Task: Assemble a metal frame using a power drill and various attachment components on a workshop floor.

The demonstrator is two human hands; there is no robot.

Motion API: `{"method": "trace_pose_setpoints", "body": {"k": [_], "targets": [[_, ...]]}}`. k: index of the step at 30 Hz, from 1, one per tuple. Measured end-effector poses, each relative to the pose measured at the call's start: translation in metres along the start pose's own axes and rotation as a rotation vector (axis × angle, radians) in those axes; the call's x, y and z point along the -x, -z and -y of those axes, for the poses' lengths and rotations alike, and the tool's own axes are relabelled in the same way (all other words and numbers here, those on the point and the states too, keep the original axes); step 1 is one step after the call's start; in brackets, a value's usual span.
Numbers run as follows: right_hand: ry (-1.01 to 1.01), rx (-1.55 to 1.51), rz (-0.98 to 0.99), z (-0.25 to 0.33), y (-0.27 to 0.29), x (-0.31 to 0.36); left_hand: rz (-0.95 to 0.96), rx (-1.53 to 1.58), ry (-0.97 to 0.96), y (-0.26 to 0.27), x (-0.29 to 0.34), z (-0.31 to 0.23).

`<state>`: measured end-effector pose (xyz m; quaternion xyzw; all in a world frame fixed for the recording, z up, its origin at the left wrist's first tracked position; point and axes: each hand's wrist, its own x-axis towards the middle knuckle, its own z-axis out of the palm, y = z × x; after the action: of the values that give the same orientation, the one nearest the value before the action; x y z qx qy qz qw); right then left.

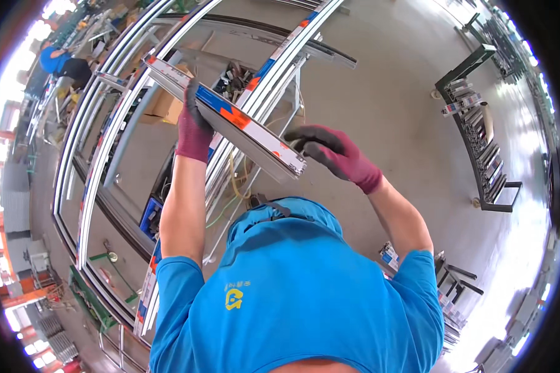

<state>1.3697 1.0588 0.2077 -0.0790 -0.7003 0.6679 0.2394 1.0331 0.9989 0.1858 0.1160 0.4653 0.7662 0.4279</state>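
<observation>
A long metal profile (pixel 249 143), covered with white, blue and orange printed film, lies slanted in front of me across the frame rails. My left hand (pixel 196 121), in a maroon and dark grey glove, is closed around it left of its middle. Just beyond the profile's near right end is my right hand (pixel 333 152), gloved the same way. Its fingers are bent and the thumb stands apart from them; nothing I can make out is held there.
Long rails (pixel 280 59) with filmed strips run under the profile. Behind them sit a cardboard box (pixel 162 107) and a bin of small dark parts (pixel 235 81). At right stands a dark wheeled rack (pixel 479 137) loaded with profiles. Another person (pixel 59 61) is at far left.
</observation>
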Motion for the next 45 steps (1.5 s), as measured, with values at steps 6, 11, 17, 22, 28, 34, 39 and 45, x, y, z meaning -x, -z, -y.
{"method": "trace_pose_setpoints", "body": {"k": [6,11,17,22,28,34,39,45], "targets": [[0.247,0.327,-0.009,0.012,-0.025,-0.003,0.014,0.019,0.007,0.009,0.009,-0.016],[0.295,0.377,0.009,0.009,-0.043,-0.016,-0.076,0.043,0.038,0.037,0.0,-0.024],[0.285,0.449,0.088,0.02,-0.063,-0.041,-0.112,0.025,0.028,0.057,-0.004,-0.032],[0.259,0.407,0.174,0.025,-0.08,-0.065,-0.08,-0.008,0.023,0.069,-0.009,-0.033],[-0.311,-0.041,-0.011,0.017,-0.123,-0.092,0.131,0.069,0.041,0.12,-0.028,-0.028],[-0.005,-0.307,-0.496,-0.043,-0.119,-0.105,0.172,0.116,0.038,0.112,-0.028,-0.021],[-0.276,0.174,-0.224,-0.017,-0.116,-0.07,0.124,0.03,-0.08,0.1,-0.021,-0.041],[-0.461,-0.071,-0.062,-0.063,-0.097,-0.029,0.0,0.044,-0.217,0.114,-0.033,-0.036]]}}
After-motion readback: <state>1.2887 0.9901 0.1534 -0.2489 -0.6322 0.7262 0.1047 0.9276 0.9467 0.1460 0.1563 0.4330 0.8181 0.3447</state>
